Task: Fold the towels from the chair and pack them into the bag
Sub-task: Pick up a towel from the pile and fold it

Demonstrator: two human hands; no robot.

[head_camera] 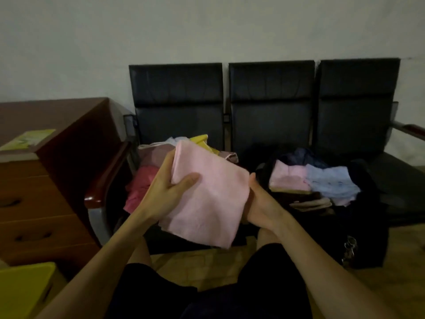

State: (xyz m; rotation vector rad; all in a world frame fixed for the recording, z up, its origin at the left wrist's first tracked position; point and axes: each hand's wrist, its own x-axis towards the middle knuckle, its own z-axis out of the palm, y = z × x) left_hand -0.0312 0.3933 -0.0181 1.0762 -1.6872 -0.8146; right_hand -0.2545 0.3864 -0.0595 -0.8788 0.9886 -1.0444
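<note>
Head view. The person held a pink towel (pixel 207 194), already folded into a flat rectangle, in the air in front of the chair (pixel 271 107), a row of three dark seats against the wall. The left hand (pixel 169 189) gripped the towel's left edge, thumb laid across the top face and fingers hidden beneath, which looked like a pinch meant to keep the layers from sliding apart. The right hand (pixel 258 201) sat at the towel's right edge, thumb standing against the cloth and palm underneath. Its fingers were covered by the towel, so whether they curled round it could not be told. It seemed placed to support the far side and keep the fold level.

The towel hung between the two hands, tilted down toward the person. It was above the gap between the left and middle seats, touching neither. On the left seat, behind the left hand, lay a loose pile (pixel 147 180) of unfolded towels in pink, mauve and yellow, probably the stock yet to be folded. The open black bag (pixel 368 217) stood on the seats to the right, just beyond the right hand, with folded towels (pixel 322 183) in pink and blue stacked inside. Held this way, the towel seemed ready to go rightward into the bag. A wooden desk (pixel 57 162) stood at the left.
</note>
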